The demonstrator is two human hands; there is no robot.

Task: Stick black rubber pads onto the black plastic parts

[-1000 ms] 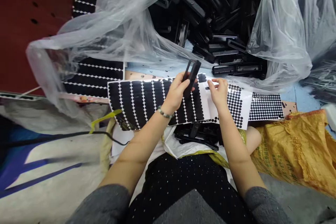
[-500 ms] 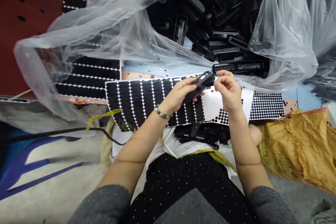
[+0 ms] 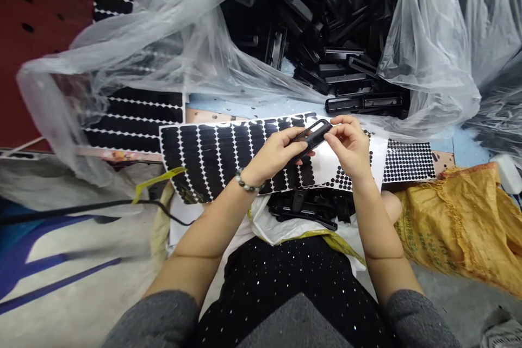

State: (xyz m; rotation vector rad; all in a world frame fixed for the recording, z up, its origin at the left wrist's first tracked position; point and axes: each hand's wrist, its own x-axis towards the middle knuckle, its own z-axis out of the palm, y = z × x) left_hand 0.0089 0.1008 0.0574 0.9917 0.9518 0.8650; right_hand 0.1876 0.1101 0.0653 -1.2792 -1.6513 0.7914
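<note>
A long black plastic part is held at a slant over the sticker sheets. My left hand is wrapped round its lower left end, with a beaded bracelet on the wrist. The fingers of my right hand are pressed on the upper right end of the part. Whether a small sticker lies under those fingertips is too small to tell. Beneath my hands lies a white sheet with black strip stickers, and to its right a sheet of black dots.
Many black parts are heaped in clear plastic at the back. More black parts rest in a white bag near my lap. A yellow woven sack is at the right, and a black cable runs at the left.
My right fingers have come down onto the end of the black part; the small black piece they were pinching beside it no longer shows apart. The whole view has shifted slightly.
</note>
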